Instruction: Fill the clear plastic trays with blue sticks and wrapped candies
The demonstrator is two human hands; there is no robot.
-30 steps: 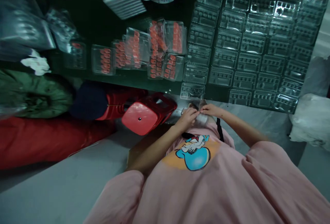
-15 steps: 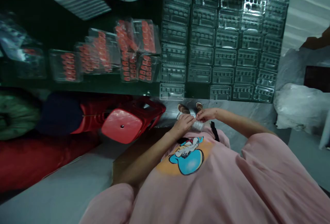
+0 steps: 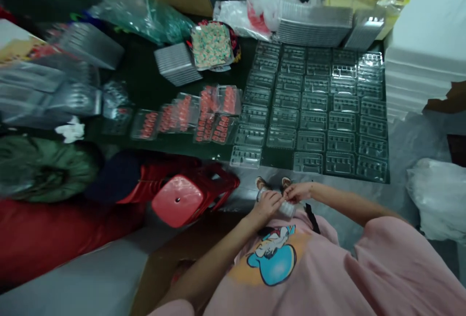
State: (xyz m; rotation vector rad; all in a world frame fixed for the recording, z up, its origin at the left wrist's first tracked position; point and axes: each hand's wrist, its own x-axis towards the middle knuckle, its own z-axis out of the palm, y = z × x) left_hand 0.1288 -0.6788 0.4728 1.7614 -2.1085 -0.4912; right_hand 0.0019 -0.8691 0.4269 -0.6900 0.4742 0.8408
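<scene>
Fingers, left hand (image 3: pixel 268 204): closed over a clear blister (image 3: pixel 289 209) before the waist, off the table; thumb hidden. Fingers, right hand (image 3: pixel 296 192): tips bunched at the blister's right side; whether they grip, cannot tell.

Floor (image 3: pixel 367 191): grey, marbled, beneath the hands.

Table (image 3: pixel 278 159): dark green, flat, beyond the hands; its near edge lies just past the feet.

Red bundle (image 3: pixel 65 238): bulky, soft-looking, lower left.

White bundle (image 3: pixel 439 194): film-like, crumpled, right of the right arm.

Stool (image 3: pixel 173 211): red, pale glare on the seat, left of the hands, near the table.

Trays (image 3: pixel 311 141): clear, moulded, laid flat in close columns on the table's right half; glints suggest a slick finish.

Packs (image 3: pixel 184 114): clear, with red pieces, overlapping in a loose row left of the trays.

Blister: partly covered by the hands; contents, if any, not readable. Judged light and thin-walled; stiff along the ridges, springy across flat parts; slippery to dry fingers; liable to dent under a hard squeeze. Best hold: opposite edges, light pressure, fingertips on the rim rather than the middle.
</scene>
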